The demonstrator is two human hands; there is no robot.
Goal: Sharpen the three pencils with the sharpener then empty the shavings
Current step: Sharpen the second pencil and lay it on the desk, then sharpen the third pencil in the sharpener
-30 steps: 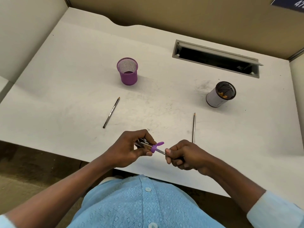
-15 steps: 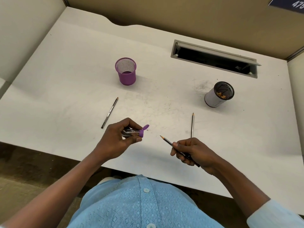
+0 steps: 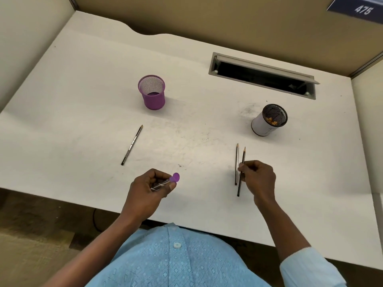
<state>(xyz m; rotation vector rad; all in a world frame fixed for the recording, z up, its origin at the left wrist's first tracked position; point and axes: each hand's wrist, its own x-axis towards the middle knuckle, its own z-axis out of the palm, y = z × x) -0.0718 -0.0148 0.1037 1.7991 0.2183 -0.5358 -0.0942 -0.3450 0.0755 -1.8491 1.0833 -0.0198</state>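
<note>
My left hand (image 3: 149,189) grips a clear sharpener with a purple cap (image 3: 165,181) near the desk's front edge. My right hand (image 3: 258,179) pinches a dark pencil (image 3: 243,160) by its middle, tip pointing away, low over the desk. A second pencil (image 3: 236,156) lies right beside it on the left, parallel. A third pencil (image 3: 132,145) lies alone at the left, slanted. A white cup (image 3: 267,121) with a dark inside holding shavings stands at the right.
A purple mesh pencil cup (image 3: 152,93) stands at centre left on the white desk (image 3: 83,96). An open grey cable slot (image 3: 263,76) runs along the back right. Partition walls close in the desk on three sides.
The pencil came out of the sharpener. My right hand carried it to the right and turned it parallel to the lying pencil. My left hand moved left with the sharpener.
</note>
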